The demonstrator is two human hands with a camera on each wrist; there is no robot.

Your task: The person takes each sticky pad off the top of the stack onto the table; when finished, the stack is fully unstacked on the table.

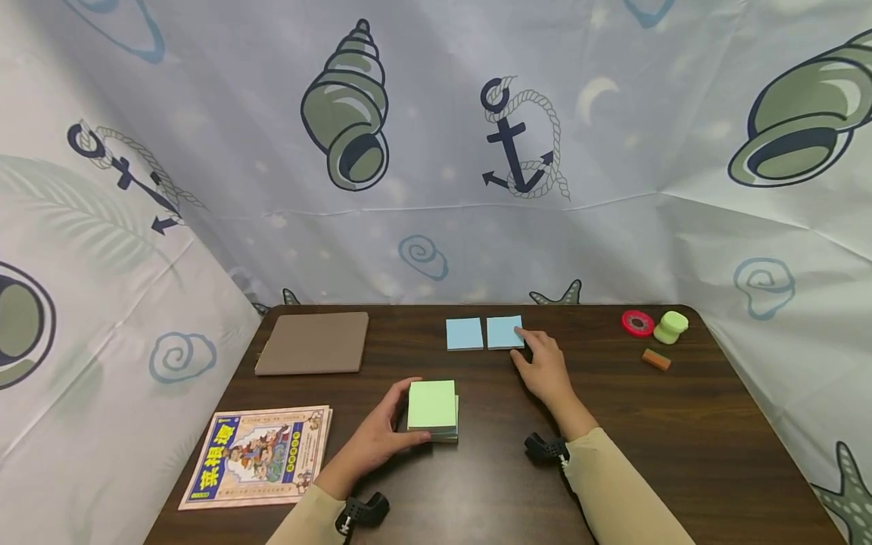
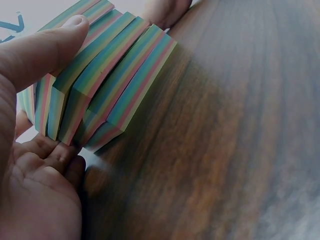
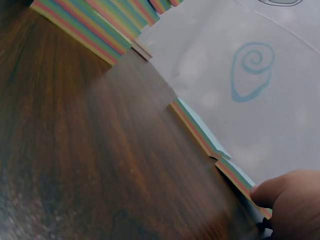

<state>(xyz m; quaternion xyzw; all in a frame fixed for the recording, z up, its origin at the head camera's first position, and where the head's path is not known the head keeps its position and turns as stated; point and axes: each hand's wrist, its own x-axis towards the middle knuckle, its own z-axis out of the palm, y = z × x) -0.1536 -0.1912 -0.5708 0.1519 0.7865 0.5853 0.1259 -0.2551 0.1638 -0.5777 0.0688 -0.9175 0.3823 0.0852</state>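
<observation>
My left hand (image 1: 381,431) grips a tall stack of sticky note pads (image 1: 432,405) by its left side, fingers behind and thumb at the front. The top pad is light green. In the left wrist view the stack's striped layers (image 2: 115,70) sit unevenly on one another. Farther back, two blue-topped sticky note pads lie side by side with a narrow gap. My right hand (image 1: 545,371) holds the right blue pad (image 1: 502,331) at its right end, thumb at the near edge (image 3: 235,180) and index finger at the far right. The left blue pad (image 1: 465,334) lies untouched.
A brown flat folder-like item (image 1: 313,344) lies at the back left, with colourful printed booklets (image 1: 259,458) in front of it. At the back right are a red ring-shaped item (image 1: 637,323), a light green spool-shaped item (image 1: 671,327) and a small orange-brown block (image 1: 656,359). Patterned cloth (image 1: 443,151) hangs behind the table.
</observation>
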